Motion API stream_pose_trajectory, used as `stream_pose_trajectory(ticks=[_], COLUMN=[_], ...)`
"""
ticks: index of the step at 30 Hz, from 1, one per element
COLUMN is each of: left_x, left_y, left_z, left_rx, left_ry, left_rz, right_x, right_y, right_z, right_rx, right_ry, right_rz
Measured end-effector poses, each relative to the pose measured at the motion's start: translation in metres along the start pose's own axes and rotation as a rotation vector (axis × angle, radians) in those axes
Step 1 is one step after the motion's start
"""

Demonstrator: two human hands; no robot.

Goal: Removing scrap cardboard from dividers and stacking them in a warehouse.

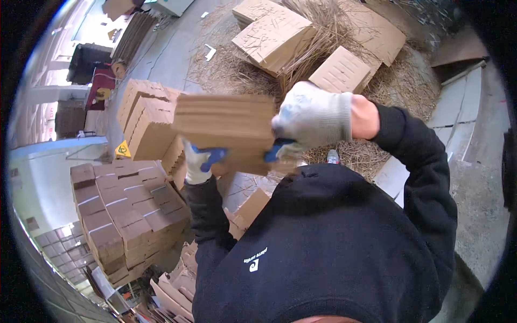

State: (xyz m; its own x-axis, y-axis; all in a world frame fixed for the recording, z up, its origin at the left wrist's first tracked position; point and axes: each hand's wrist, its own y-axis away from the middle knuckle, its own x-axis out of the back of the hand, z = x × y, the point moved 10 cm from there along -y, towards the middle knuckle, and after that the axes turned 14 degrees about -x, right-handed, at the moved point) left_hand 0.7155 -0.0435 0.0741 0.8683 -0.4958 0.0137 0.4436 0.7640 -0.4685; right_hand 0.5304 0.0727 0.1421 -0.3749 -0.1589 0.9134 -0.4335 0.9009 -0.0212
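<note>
2 gloved hands clamp 1 bundle of flat cardboard pieces (223, 126) in mid-air above the stacked pile (126, 215): left hand (196, 164) curled underneath, right hand (312, 118) closed over its right end. squaring the edges seems in hand; next likely needs a level set-down.

the cardboard stack (226, 126) is a thick bundle of flat brown corrugated pieces, held up in the air in front of the chest – level, with its long side running left to right. its broad top face is plain brown, slightly blurred, and the front edge shows the many thin layers pressed together. the left end juts out past the left hand (198, 164), which grips the lower front edge from below in a white glove with blue palm. the right end is clamped by the right hand (312, 118) – same kind of glove, laid over the top corner, blue fingers curling under the bundle.
</note>
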Motion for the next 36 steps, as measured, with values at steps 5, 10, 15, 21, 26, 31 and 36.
stream_pose_trajectory(ticks=[5,10,15,21,26,31,36], left_x=[0.010,0.022,0.025,0.023,0.032,0.091,0.139], left_y=[-0.004,-0.015,-0.009,-0.015,-0.018,-0.007,-0.016], left_z=[-0.004,0.003,-0.049,-0.038,-0.032,-0.078,-0.015], left_rx=[-0.025,-0.072,0.047,0.050,-0.004,0.217,-0.067], left_ry=[-0.069,-0.298,0.103,0.267,0.125,0.750,0.163], left_rz=[-0.001,0.010,-0.062,0.124,0.155,0.319,0.492], right_x=[0.008,-0.002,-0.055,-0.068,-0.049,-0.051,-0.076], right_y=[0.004,-0.007,-0.006,0.001,0.004,0.040,0.064], right_z=[-0.024,0.000,0.024,0.015,0.014,0.059,0.100], right_rx=[0.221,0.186,-0.180,-0.184,-0.166,-0.331,-0.399], right_ry=[-0.126,-0.693,-1.356,-1.620,-1.720,-1.505,-1.489], right_rz=[0.094,0.067,-0.069,-0.104,-0.004,0.502,0.135])
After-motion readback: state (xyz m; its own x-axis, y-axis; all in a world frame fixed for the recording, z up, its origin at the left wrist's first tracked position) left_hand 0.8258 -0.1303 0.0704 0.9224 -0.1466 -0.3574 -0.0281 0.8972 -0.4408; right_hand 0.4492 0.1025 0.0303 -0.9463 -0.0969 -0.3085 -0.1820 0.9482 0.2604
